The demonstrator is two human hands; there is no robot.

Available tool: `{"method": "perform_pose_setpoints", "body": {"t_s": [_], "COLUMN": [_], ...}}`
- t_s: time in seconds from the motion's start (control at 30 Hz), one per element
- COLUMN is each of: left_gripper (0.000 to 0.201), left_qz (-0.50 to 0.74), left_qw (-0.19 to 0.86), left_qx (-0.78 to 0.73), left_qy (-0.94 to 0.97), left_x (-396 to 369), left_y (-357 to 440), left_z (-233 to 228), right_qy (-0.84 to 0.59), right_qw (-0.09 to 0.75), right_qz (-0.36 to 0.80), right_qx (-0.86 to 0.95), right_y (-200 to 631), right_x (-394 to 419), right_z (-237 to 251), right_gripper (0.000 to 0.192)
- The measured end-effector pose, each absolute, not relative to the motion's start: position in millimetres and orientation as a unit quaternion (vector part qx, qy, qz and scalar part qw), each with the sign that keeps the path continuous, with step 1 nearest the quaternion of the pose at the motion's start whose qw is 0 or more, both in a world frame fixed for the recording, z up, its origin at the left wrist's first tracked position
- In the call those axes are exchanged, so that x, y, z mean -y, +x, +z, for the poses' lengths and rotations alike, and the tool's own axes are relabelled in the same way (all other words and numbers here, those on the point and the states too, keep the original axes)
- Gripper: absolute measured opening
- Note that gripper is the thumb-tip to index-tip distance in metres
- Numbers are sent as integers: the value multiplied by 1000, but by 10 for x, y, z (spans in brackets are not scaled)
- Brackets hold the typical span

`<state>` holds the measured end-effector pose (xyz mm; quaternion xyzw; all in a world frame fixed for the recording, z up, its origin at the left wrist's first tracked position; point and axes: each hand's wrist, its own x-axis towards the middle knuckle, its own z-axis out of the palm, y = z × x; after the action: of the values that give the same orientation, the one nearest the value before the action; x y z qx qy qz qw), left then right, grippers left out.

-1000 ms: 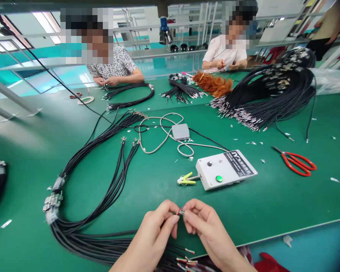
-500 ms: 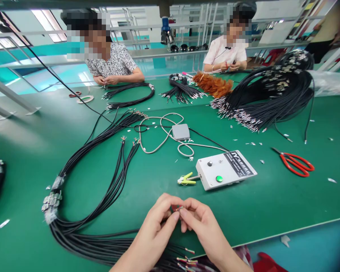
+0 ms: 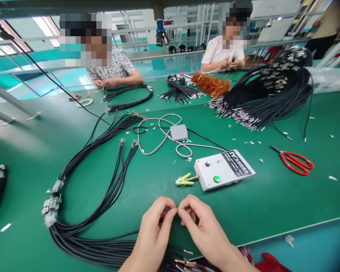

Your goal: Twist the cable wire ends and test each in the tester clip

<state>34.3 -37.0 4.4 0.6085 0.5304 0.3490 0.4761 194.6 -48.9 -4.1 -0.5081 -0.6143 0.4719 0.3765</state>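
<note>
My left hand [image 3: 155, 224] and my right hand [image 3: 201, 226] meet above the table's near edge. Both are closed in a pinch, fingertips almost touching. Thin coloured wires, seen between them a moment ago, are now mostly hidden by the fingers. A single black cable [image 3: 117, 238] runs in behind my left hand. Under my wrists pass more black cables [image 3: 102, 251], their stripped coloured wire ends [image 3: 184, 263] showing between my forearms. The bundle curves left to a taped section with metal connectors [image 3: 51, 204].
Beyond my hands sits a grey control box [image 3: 225, 170] with a yellow-green clip [image 3: 185, 180]. Red-handled scissors [image 3: 297, 162] lie right. A grey pedal-like block [image 3: 179, 133] has a coiled cord. A large cable heap [image 3: 260, 94] stands at the back right. Two people work opposite.
The fingertips have shifted, and the coloured wires between them have gone out of sight. My hands are slightly farther apart. The person at the right has raised some dark strands.
</note>
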Motion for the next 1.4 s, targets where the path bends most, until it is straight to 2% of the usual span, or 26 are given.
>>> {"method": "perform_pose_setpoints", "body": {"t_s": [0.13,0.23,0.37,0.5,0.57,0.67,0.8,0.9,0.97,1.4], "left_gripper": [22,23,20,20,20,17,16,16,16,15], "left_qz": [351,345,327,311,321,344,359,366,364,350], "left_qw": [569,585,527,383,363,408,460,465,461,438], "left_qx": [-536,-527,-505,-464,-467,-508,-533,-545,-551,-567], "left_qy": [516,512,600,736,739,677,613,594,593,604], "left_x": [291,248,258,309,299,194,-22,-136,-182,-284], "left_y": [380,389,363,333,335,350,379,401,413,470], "left_z": [25,35,-5,-119,-142,-95,-5,-14,-47,-143], "right_qy": [-534,-506,-437,-431,-430,-451,-471,-465,-469,-463], "right_qw": [367,325,292,275,273,264,152,88,83,74], "right_qz": [333,183,79,69,65,20,-60,-69,-68,-44], "right_qx": [685,778,847,857,858,853,867,878,877,882], "right_y": [2055,2082,2060,2111,2189,2316,2343,2274,2242,2257], "right_x": [464,400,322,314,275,101,-214,-349,-377,-390], "right_z": [-43,-8,29,38,77,182,251,191,136,139], "right_gripper": [10,9,32,37,31,6,33,17,11,11]}}
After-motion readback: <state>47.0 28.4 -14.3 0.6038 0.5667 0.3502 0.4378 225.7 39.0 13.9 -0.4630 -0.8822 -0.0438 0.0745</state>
